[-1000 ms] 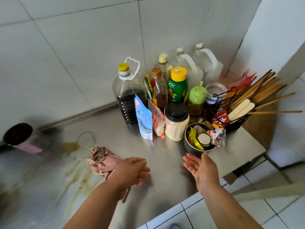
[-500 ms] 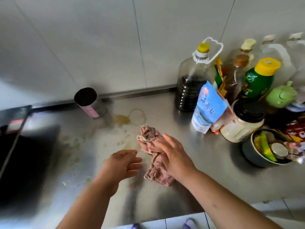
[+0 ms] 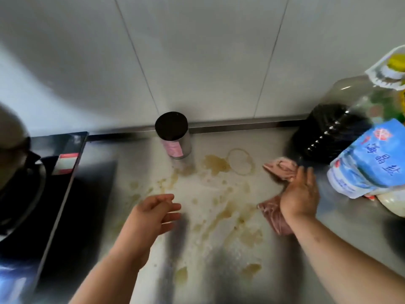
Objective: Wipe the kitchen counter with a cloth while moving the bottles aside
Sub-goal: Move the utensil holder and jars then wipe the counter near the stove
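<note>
A crumpled pink cloth (image 3: pixel 281 171) lies on the steel counter (image 3: pixel 219 249), right of centre. My right hand (image 3: pixel 300 195) rests flat on top of it, fingers pointing away from me; whether it grips the cloth I cannot tell. My left hand (image 3: pixel 153 212) hovers open above the counter, empty, left of the yellow-brown spill stains (image 3: pixel 215 165). A big clear bottle (image 3: pixel 341 130) with dark liquid and a yellow cap stands at the right by the wall. A small jar with a black lid and pink label (image 3: pixel 174 137) stands at the back centre.
A blue salt bag (image 3: pixel 368 159) leans at the right edge, with a pale jar (image 3: pixel 392 204) below it. A black glass stove (image 3: pixel 43 194) fills the left side, a pot on it at the far left. White tiled wall (image 3: pixel 197 51) behind.
The view swung left, away from the bottle cluster. My right hand came onto the cloth and stays on it; my left hand let the cloth go and moved left, open.
</note>
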A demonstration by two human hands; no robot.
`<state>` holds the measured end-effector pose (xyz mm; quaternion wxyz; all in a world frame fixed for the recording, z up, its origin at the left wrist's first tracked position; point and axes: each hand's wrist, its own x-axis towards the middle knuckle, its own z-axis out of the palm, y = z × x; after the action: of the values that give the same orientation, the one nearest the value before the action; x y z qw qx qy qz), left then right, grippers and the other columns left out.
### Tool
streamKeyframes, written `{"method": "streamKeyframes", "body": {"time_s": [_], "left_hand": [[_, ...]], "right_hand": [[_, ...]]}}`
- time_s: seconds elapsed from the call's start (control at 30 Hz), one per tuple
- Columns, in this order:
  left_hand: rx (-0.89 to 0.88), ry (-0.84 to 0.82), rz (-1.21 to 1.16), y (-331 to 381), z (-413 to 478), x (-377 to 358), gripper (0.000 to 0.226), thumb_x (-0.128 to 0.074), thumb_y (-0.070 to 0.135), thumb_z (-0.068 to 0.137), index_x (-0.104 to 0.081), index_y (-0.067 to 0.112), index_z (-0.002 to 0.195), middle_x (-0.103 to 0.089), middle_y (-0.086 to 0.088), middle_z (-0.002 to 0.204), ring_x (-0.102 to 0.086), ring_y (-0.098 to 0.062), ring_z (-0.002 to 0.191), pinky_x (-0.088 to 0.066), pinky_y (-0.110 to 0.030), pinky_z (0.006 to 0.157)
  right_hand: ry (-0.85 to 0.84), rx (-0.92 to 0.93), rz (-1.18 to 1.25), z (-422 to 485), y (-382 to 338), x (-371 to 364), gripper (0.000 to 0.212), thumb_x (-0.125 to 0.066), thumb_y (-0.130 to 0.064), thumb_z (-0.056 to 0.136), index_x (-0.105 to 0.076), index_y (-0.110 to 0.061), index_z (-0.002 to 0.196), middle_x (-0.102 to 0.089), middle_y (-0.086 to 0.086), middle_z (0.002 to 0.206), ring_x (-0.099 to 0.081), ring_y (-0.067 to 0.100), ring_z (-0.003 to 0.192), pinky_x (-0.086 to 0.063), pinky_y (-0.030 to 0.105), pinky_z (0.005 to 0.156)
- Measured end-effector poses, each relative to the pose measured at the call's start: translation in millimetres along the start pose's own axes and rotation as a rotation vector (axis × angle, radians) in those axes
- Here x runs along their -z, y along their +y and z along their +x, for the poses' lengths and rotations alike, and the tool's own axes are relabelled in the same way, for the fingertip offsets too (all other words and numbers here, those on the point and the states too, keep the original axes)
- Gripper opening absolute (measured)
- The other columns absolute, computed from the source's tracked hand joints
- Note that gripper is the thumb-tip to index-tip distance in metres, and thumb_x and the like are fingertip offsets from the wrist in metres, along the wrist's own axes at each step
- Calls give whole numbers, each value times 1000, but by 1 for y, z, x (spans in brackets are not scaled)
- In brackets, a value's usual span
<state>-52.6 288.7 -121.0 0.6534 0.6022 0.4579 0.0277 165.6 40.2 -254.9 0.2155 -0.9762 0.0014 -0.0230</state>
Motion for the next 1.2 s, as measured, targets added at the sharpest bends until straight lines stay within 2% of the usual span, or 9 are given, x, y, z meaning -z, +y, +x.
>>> {"method": "streamKeyframes", "body": {"time_s": [0.17,0.3,0.4,0.57,0.73,0.9,1.03,1.13,1.2], "left_hand": [[-167,148,1,20,34,8,23,-57,15,90,-60,20,112,-70,0,100,-69,-15,85,-54,-29,70],[-367,278,201,44,66,4,51,-64,33,83,-45,33,130,-51,9,129,-58,-9,106,-49,-26,76],[-482,342,431,69,89,-7,78,-65,48,76,-28,32,143,-31,2,147,-39,-16,130,-39,-39,104],[-424,366,763,104,125,-31,96,-65,56,72,-12,33,148,-6,-4,158,-11,-30,143,-21,-47,111],[-327,327,958,109,147,-33,91,-63,61,69,-21,33,145,-14,-9,155,-23,-39,137,-31,-47,106],[-353,378,844,103,151,-33,83,-68,48,65,-29,32,137,-28,-11,139,-45,-39,118,-40,-43,97],[-371,396,797,97,146,-44,79,-68,45,66,-29,33,134,-27,-9,137,-47,-37,115,-41,-46,96],[-382,357,800,95,136,-63,80,-69,42,66,-28,34,134,-26,-7,137,-49,-38,113,-43,-46,94],[-395,337,785,97,132,-73,80,-71,40,65,-28,36,134,-26,-5,137,-50,-36,113,-43,-42,92]], "right_hand": [[7,-54,81,41,-69,-25,52,-39,-27,99,-29,-21,149,-27,18,153,-32,46,131,-27,49,113],[-175,317,-6,33,-144,-62,54,-24,-34,102,-10,-27,154,-9,5,163,-8,25,149,-7,38,121],[-331,599,2,-4,-176,-81,65,-37,-22,100,-1,-34,153,2,-6,163,4,14,149,3,32,120],[-470,905,43,-36,-130,-57,65,-52,-10,93,-27,-27,151,-15,-4,161,-6,21,149,-1,36,120],[-195,445,-167,30,-48,-22,70,-47,-9,87,-22,-12,152,-15,10,161,6,29,148,-7,48,121],[-95,129,4,72,-125,-49,71,-41,-7,95,-1,-6,153,3,13,162,5,25,149,2,37,122],[-278,478,29,34,-138,-57,80,-55,-10,91,-7,-21,154,3,-2,162,11,13,146,9,28,117],[-449,832,90,0,-110,-38,76,-65,-7,86,-28,-22,151,-12,-6,158,-4,11,146,-7,34,121],[-423,807,73,-1,-77,-24,75,-73,-5,79,-40,-16,146,-29,1,156,-22,18,144,-19,40,117]]}}
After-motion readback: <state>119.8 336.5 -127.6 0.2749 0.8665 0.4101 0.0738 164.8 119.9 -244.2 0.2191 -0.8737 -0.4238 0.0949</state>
